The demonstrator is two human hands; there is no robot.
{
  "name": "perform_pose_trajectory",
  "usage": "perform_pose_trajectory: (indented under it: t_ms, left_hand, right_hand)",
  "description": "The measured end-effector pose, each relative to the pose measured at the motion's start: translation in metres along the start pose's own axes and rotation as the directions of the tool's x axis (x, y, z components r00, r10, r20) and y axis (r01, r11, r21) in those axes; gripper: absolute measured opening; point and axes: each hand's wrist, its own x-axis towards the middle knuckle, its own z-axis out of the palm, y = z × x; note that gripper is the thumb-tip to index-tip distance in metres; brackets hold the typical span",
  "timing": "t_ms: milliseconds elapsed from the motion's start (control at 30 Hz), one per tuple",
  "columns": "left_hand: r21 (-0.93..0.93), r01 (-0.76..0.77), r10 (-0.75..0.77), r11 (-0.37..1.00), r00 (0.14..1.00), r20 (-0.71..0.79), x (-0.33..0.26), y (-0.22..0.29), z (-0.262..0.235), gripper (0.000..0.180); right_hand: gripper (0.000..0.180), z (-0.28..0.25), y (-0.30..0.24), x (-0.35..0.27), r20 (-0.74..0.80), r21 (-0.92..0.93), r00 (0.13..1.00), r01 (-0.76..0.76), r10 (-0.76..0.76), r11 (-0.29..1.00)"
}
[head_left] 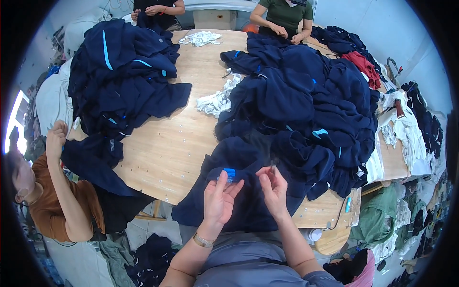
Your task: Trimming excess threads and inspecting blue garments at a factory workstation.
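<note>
A dark navy garment (pixel 248 205) lies across the near table edge in front of me, with a bright blue patch (pixel 229 173) on it. Over that patch is my left hand (pixel 220 197), palm turned inward, thumb and fingers apart. To its right, raised over the same cloth, my right hand (pixel 274 190) is closed, thumb against fingers. A small dark tip shows at its fingertips, too small and blurred to name. Beyond both hands rises a big heap of navy garments (pixel 296 95), some with light blue strips.
Another navy heap (pixel 124 71) covers the table's left side. White scraps (pixel 217 100) lie on the wooden table (pixel 158 153) between the heaps. A co-worker in brown (pixel 71 205) sits at left; two others stand across the table. A turquoise tool (pixel 348 204) rests at the right edge.
</note>
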Motion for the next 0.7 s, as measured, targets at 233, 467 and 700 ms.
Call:
perform_pose_trajectory:
  t_ms: [233, 467, 700]
  left_hand:
    - [-0.008, 0.028, -0.028, 1.0, 1.0, 0.014, 0.001, 0.0, 0.001, 0.016]
    - [0.065, -0.013, 0.009, 0.998, 0.998, 0.063, -0.001, -0.005, -0.002, 0.01]
    - [0.038, 0.081, -0.081, 0.996, 0.997, -0.002, -0.002, 0.001, 0.001, 0.012]
  right_hand:
    - [0.014, 0.009, 0.009, -0.002, 0.069, -0.219, 0.991, 0.131, -0.119, 0.967]
    - [0.023, 0.018, 0.007, -0.004, 0.167, -0.492, 0.857, 0.501, -0.487, 0.712]
    - [0.023, 0.019, -0.003, -0.027, 0.242, -0.209, 0.946, 0.267, -0.215, 0.941]
